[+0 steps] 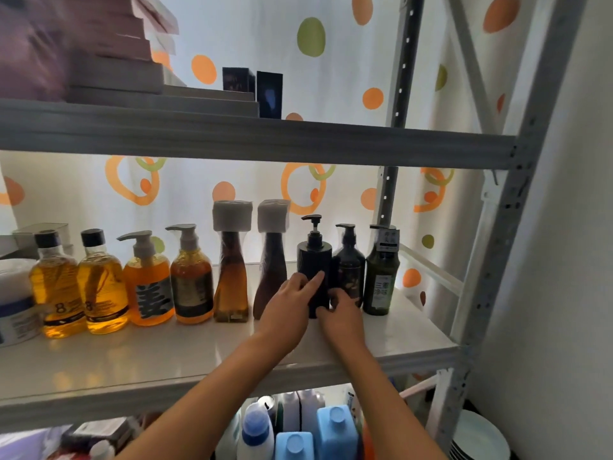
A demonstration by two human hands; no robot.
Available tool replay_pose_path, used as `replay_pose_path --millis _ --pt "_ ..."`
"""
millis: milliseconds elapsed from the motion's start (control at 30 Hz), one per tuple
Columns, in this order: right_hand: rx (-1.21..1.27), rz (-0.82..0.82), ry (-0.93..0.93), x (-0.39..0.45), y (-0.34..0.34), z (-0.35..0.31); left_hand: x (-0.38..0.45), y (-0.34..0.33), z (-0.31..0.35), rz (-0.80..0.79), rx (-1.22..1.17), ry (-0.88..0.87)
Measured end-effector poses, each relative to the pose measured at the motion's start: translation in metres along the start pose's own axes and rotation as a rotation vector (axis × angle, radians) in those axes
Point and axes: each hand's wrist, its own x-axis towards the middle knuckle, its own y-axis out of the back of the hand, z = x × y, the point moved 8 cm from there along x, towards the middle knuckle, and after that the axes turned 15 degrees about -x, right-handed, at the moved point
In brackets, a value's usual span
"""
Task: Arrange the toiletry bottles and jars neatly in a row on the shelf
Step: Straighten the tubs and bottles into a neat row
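A row of bottles stands on the white shelf (185, 356). From the left come a white jar (16, 300), two amber bottles with black caps (58, 287), two orange pump bottles (149, 287), and two brown bottles with wrapped tops (232, 267). A black pump bottle (314, 257) follows, then a dark pump bottle (350, 260) and a green bottle (381, 270). My left hand (288, 307) holds the black pump bottle from the left, fingers lying across its front. My right hand (341, 313) grips its lower right side.
The upper shelf (265, 137) holds stacked boxes (109, 61) and small dark cartons (268, 94). Below, blue and white detergent containers (335, 429) crowd the lower level. The rack's grey upright post (497, 260) is at the right, with stacked plates (477, 436) beside it.
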Motion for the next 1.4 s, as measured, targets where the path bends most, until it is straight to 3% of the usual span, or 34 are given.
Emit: replay_pose_path --millis 233,533,767,867,967,1133,1400 --pt "0.048 -0.065 0.027 0.013 0.003 -0.002 -0.003 -0.017 -0.016 -0.160 0.086 0.105" --pt "0.157 -0.127 0.017 0.012 -0.005 0.005 -0.004 -0.018 -0.020 -0.152 -0.013 0.129" --pt "0.167 0.434 -0.262 -0.003 0.082 0.059 0.011 -0.037 0.020 -0.140 -0.244 0.025" --pt "0.077 0.309 -0.246 0.010 0.087 0.069 0.015 -0.047 0.034 -0.097 -0.293 -0.038" --pt "0.063 0.209 -0.148 0.021 0.074 0.062 0.022 -0.068 0.034 -0.174 -0.430 0.076" --pt "0.158 0.240 -0.168 0.027 0.068 0.067 0.032 -0.092 0.031 -0.299 -0.577 0.226" --pt "0.167 0.266 -0.176 0.034 0.063 0.082 0.023 -0.116 0.017 -0.303 -0.741 0.352"
